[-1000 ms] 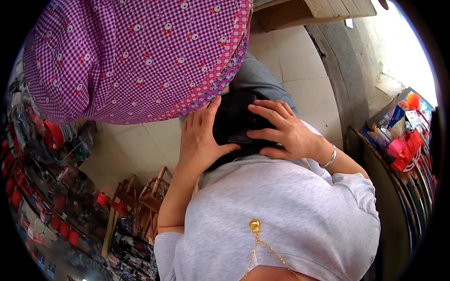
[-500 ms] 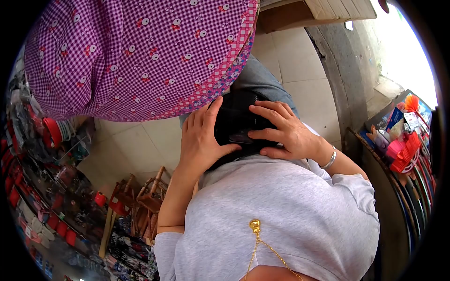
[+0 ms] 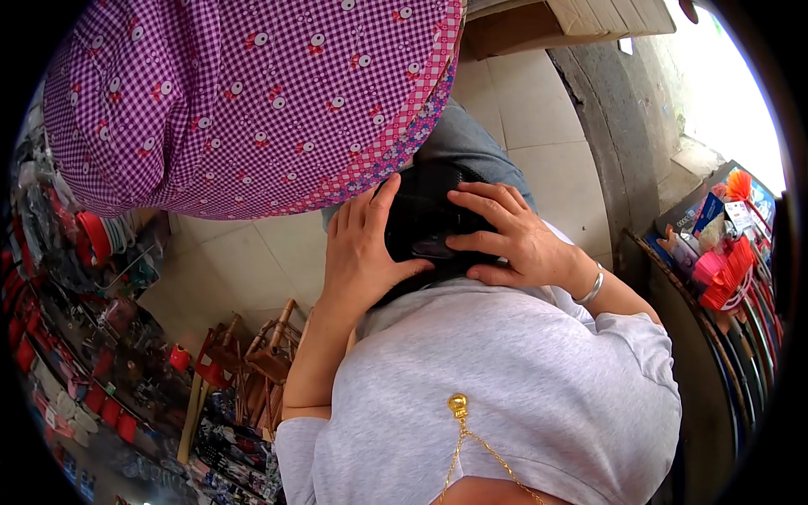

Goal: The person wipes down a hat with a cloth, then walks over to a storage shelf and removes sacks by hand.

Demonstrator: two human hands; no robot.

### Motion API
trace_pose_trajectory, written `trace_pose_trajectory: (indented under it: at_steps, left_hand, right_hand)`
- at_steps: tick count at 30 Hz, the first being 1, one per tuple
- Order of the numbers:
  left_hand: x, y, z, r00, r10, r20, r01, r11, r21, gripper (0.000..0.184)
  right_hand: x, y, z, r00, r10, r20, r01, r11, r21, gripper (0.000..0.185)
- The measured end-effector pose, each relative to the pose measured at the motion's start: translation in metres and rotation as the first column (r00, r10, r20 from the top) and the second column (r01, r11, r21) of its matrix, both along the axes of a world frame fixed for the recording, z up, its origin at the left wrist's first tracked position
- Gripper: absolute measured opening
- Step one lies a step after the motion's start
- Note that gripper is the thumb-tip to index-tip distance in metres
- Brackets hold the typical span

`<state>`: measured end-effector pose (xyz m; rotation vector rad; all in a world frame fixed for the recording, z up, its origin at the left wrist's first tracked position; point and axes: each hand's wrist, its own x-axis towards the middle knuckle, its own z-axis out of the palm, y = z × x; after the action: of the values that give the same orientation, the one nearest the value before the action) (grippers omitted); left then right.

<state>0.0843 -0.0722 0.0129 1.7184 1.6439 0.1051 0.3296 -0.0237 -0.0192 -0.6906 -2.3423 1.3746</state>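
A black object (image 3: 421, 202) rests in my lap against my belly, dark and partly glossy; I cannot make out its kind. At its left side is my left hand (image 3: 362, 240), fingers curved along the edge and thumb reaching toward a small shiny black piece (image 3: 432, 246) at the near part. From the right, my right hand (image 3: 515, 240) grips the same object, with bent fingertips on its top and the thumb tucked below. The underside of the object is hidden.
A purple checked cloth (image 3: 278, 101) fills the upper left, close to my hands. Cardboard (image 3: 589, 21) lies at the top. Small bamboo chairs (image 3: 269, 362) and hanging goods stand at left. Red packaged items (image 3: 728, 273) sit on a stand at right. Tiled floor (image 3: 555, 185) shows between.
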Motion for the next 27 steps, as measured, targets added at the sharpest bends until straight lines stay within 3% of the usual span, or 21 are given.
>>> trace_pose_trajectory:
  at_steps: [10, 16, 22, 27]
  left_hand:
    - [-0.001, 0.0, 0.0, 1.0, 0.017, 0.021, -0.017, 1.0, -0.002, 0.111]
    - [-0.004, 0.0, 0.0, 0.997, 0.066, 0.05, -0.067, 0.997, 0.028, 0.107]
    - [-0.014, -0.006, -0.002, 0.986, 0.164, -0.012, -0.164, 0.985, 0.047, 0.101]
    - [-0.032, -0.016, -0.013, 0.969, 0.234, 0.078, -0.244, 0.955, 0.169, 0.097]
  right_hand:
    - [0.0, 0.005, -0.001, 0.999, -0.033, -0.026, 0.032, 0.999, -0.028, 0.03]
    - [-0.007, 0.031, 0.001, 0.997, 0.022, 0.073, -0.025, 0.999, 0.033, 0.031]
    - [-0.042, 0.053, 0.008, 0.944, 0.279, 0.174, -0.295, 0.953, 0.073, 0.048]
    - [-0.064, 0.047, -0.002, 0.943, 0.287, 0.17, -0.327, 0.896, 0.301, 0.052]
